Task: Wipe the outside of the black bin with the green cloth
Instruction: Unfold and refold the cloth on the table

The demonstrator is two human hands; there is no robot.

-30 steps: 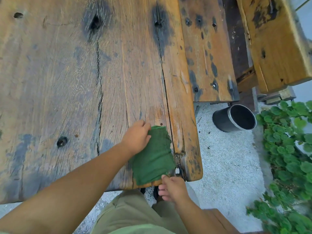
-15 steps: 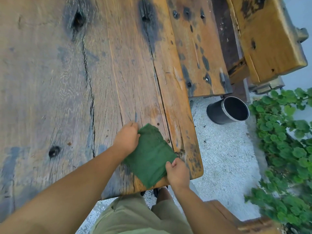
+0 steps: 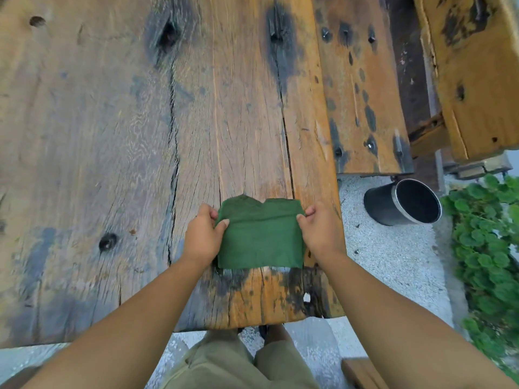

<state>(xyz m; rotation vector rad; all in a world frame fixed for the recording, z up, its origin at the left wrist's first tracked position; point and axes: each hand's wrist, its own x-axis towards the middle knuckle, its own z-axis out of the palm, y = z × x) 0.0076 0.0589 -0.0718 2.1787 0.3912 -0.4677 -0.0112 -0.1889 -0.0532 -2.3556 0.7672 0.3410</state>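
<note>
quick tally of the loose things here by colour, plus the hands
green: 1, the cloth folded on the wooden table
black: 1, the bin lying on its side on the ground
hands: 2, left hand and right hand, both pinching the cloth's sides
total: 4

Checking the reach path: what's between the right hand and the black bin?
In the head view, the table's right edge and bare gravel ground lie between the right hand, gripping the green cloth, and the black bin.

No readable text, labels or numbers anywhere.
</note>
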